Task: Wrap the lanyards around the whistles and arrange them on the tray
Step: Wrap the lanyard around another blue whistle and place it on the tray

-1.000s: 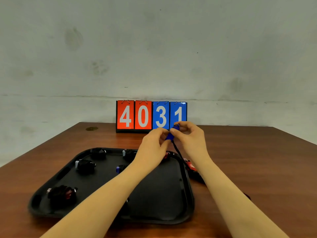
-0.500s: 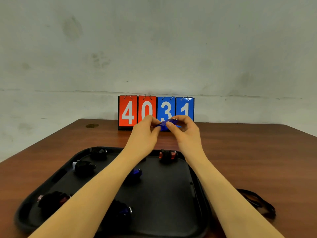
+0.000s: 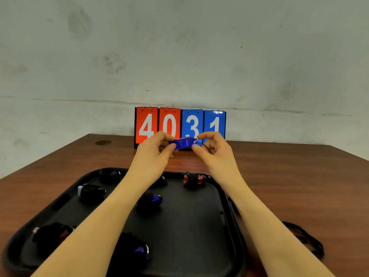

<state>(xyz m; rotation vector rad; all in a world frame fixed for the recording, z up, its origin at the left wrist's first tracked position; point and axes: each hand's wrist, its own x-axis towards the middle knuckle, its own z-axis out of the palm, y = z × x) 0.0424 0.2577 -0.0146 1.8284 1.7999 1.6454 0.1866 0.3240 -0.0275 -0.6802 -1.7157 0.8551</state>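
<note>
You have two hands up, left hand [image 3: 154, 151] and right hand [image 3: 214, 150]. One blue whistle [image 3: 182, 142] sits between them. One black tray [image 3: 199, 226] carries seven wrapped whistles. One loose lanyard [image 3: 305, 238] lies on one table [image 3: 289, 176]. Four number cards [image 3: 180, 124] stand behind.

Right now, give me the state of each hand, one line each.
Left hand: closed on the blue whistle, pinching its left end.
Right hand: pinched at the whistle's ring end; the lanyard runs under its fingers.
</note>
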